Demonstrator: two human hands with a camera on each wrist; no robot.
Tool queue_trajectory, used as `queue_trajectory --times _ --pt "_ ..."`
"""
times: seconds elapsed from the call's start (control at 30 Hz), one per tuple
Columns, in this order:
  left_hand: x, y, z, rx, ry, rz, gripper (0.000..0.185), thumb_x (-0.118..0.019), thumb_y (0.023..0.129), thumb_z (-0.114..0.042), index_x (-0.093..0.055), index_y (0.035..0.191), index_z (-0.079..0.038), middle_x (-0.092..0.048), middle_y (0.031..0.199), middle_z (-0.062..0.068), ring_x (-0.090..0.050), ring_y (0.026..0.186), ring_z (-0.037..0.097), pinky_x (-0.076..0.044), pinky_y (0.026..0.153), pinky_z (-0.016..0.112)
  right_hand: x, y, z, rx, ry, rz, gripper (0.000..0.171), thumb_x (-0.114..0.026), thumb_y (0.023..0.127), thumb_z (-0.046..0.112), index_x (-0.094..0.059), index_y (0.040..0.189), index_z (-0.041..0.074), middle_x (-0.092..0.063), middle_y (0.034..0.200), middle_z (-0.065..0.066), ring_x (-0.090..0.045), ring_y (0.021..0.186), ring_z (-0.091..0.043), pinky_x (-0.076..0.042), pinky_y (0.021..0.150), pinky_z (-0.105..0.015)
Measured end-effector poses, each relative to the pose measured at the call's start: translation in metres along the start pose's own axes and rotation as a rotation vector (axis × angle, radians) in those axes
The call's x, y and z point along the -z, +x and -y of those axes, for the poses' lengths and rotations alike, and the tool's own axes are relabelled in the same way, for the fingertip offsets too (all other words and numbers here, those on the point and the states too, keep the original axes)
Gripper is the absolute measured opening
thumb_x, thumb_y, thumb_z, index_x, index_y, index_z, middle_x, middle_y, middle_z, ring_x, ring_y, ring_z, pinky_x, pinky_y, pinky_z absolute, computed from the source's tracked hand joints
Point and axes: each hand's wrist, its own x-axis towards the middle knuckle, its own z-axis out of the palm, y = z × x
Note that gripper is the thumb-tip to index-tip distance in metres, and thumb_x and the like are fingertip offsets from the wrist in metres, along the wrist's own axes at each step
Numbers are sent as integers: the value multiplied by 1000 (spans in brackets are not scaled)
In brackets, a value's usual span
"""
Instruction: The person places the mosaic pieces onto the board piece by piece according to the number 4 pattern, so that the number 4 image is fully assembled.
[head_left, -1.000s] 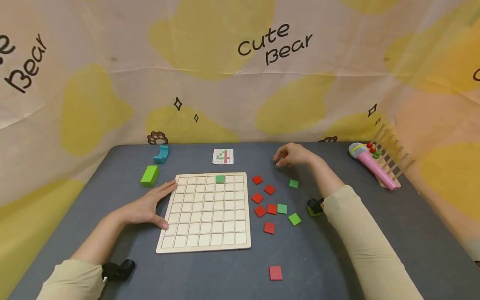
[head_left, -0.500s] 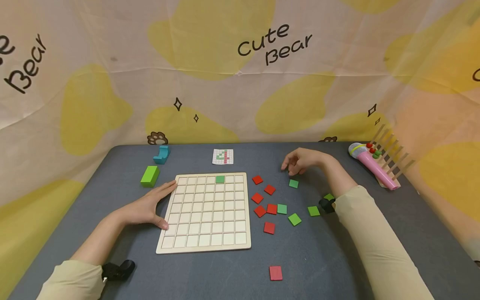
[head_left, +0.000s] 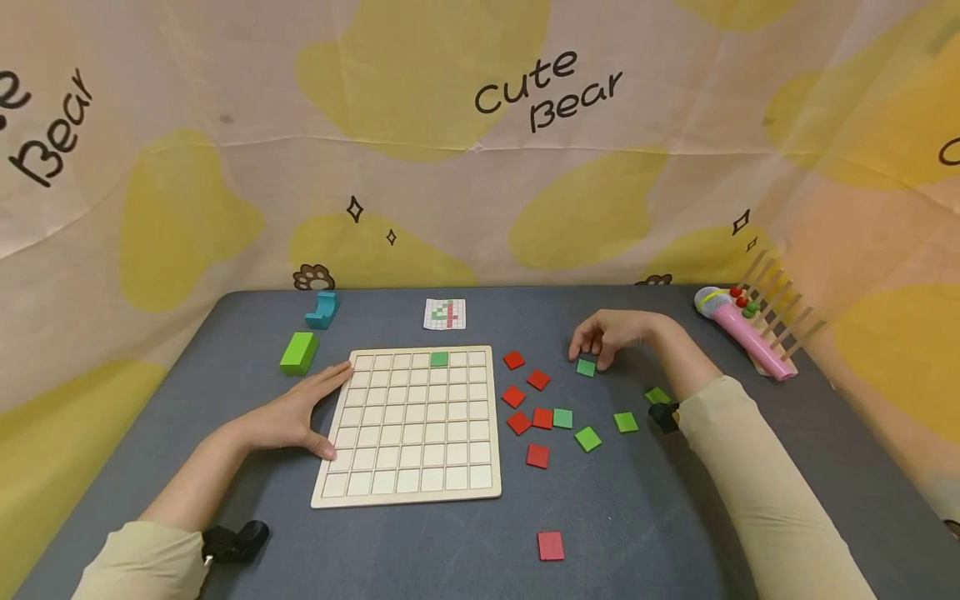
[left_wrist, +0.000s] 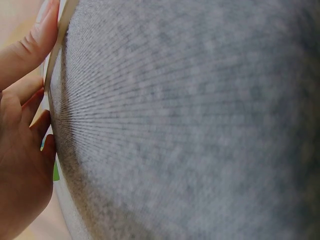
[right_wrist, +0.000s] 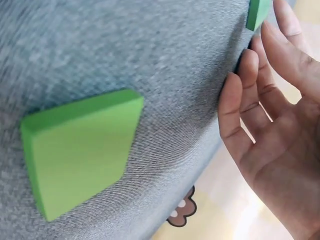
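Note:
My left hand [head_left: 288,418] rests along the left edge of a pale wooden grid board [head_left: 405,503], thumb and fingers spread at its rim. The left wrist view shows the thumb [left_wrist: 30,47] over the board's edge. One green square tile [head_left: 439,359] sits in a top-row cell. Right of the board, my right hand [head_left: 617,333] is low over the table, its index finger and thumb on either side of another green tile [head_left: 587,367]. In the right wrist view the thumb tip lies right at that tile's edge [right_wrist: 257,14], other fingers bent.
Several red tiles [head_left: 537,380] and green tiles [head_left: 588,439] lie right of the board, one red tile [head_left: 551,546] nearer me. Behind stands a small pattern card [head_left: 445,314]. A green block [head_left: 299,353] and blue piece [head_left: 322,310] are left, a pink microphone [head_left: 750,340] right.
My right hand has moved right and down from the table's back, bringing its thumb and index finger around the green tile. The left hand and board have stayed put.

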Motion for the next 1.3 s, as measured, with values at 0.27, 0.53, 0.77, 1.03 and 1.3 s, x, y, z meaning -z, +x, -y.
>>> queue_trajectory --times 0.27,0.53,0.77,1.03,1.3 --pt "1 -1 0 3 1 3 123 -90 62 -39 -20 157 -3 -13 166 22 -13 149 52 -17 109 74 -3 4 -5 35 -79 1 37 -76 75 -7 -70 111 1 -53 94 -7 -43 90 -19 -42 72 -25" --pt "1 0 -1 -2 -3 1 123 -90 62 -38 -20 157 -2 -13 165 23 -11 149 53 -16 109 75 -6 5 -7 61 -106 -48 30 -77 74 -6 -70 103 -1 -55 90 -13 -44 83 -18 -42 68 -25" --pt "1 -1 -1 -3 -7 2 123 -90 62 -38 -21 157 -2 -13 165 23 -11 148 54 -16 109 75 -10 6 -2 8 -146 -137 25 -77 74 -5 -66 95 3 -57 87 -9 -47 78 -16 -43 67 -28" --pt "0 0 -1 -9 -9 0 123 -90 62 -38 -21 157 -1 -13 165 23 -11 148 54 -16 109 75 -9 7 2 -2 -205 -260 19 -78 76 0 -64 88 3 -61 84 -6 -52 74 -15 -44 68 -28" --pt "1 -1 -2 -13 -10 -1 123 -90 62 -38 -21 156 -1 -13 165 23 -12 148 54 -16 109 75 -6 8 7 0 -208 -317 10 -74 83 6 -66 90 7 -64 83 -5 -52 71 -15 -44 67 -29"
